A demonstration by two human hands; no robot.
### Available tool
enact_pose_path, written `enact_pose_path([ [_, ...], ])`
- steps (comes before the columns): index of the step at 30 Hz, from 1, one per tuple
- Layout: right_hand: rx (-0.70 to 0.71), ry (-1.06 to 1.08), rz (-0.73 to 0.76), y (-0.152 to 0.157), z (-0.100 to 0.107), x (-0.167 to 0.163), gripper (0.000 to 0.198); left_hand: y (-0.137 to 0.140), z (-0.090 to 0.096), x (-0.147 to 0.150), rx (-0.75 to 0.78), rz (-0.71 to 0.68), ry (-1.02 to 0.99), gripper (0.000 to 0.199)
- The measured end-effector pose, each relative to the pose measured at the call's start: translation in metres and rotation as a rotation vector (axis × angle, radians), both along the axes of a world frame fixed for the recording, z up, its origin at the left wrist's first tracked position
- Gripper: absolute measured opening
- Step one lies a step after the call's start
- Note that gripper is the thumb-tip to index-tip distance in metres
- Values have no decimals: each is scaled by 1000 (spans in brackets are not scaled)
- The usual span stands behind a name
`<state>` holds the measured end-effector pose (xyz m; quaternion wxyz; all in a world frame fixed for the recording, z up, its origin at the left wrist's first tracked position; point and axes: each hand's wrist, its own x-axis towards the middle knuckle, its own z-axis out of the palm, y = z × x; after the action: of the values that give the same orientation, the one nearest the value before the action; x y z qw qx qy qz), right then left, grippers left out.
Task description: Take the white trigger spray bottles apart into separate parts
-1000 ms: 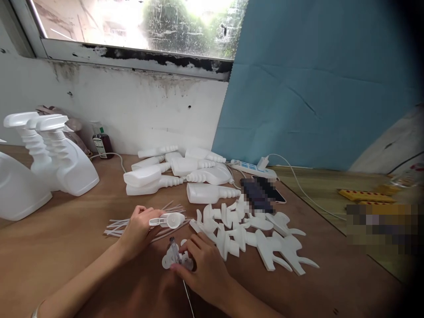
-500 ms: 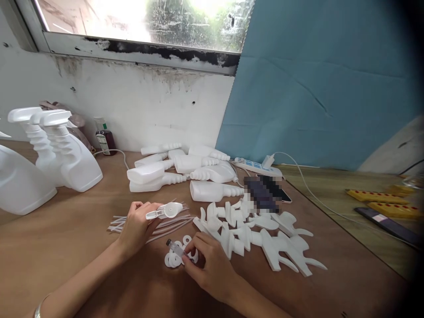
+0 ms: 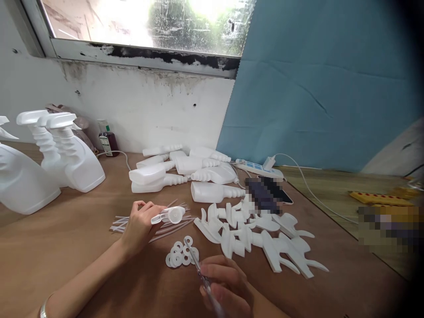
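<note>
My left hand (image 3: 141,225) is closed around a white trigger sprayer head (image 3: 174,215), its round collar end turned up towards me. In my right hand (image 3: 228,282) is a slim pen-like tool (image 3: 202,276) with a thin shaft and a clear, blurred body. The tip of the shaft lies over the small pile of white ring washers (image 3: 175,257), at the ring farthest back; whether it touches cannot be made out. Thin white tubes (image 3: 119,224) lie under and behind my left hand. To the right of the washers is a heap of white trigger sprayer heads (image 3: 265,243).
Several white bottles (image 3: 215,192) lie on their sides at the back. Assembled spray bottles (image 3: 82,165) stand at the left, near a dark bottle (image 3: 108,142). A power strip (image 3: 258,168), a cable and a phone (image 3: 283,196) lie at the back right.
My right hand has moved right and towards me, turning the tool so its thin shaft points at the washers. My left hand still holds the sprayer head, slightly turned.
</note>
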<state>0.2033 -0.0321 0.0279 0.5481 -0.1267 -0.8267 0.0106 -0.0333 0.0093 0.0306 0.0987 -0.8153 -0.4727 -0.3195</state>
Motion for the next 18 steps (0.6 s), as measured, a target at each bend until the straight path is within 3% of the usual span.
enact_pose_path([
  [5,149,64,105,10,9,-2,19,-2,1,4,6,4,16,29],
  [18,118,-131,-14,15,14,-1,23,-1,-3,5,11,-9,105,24],
])
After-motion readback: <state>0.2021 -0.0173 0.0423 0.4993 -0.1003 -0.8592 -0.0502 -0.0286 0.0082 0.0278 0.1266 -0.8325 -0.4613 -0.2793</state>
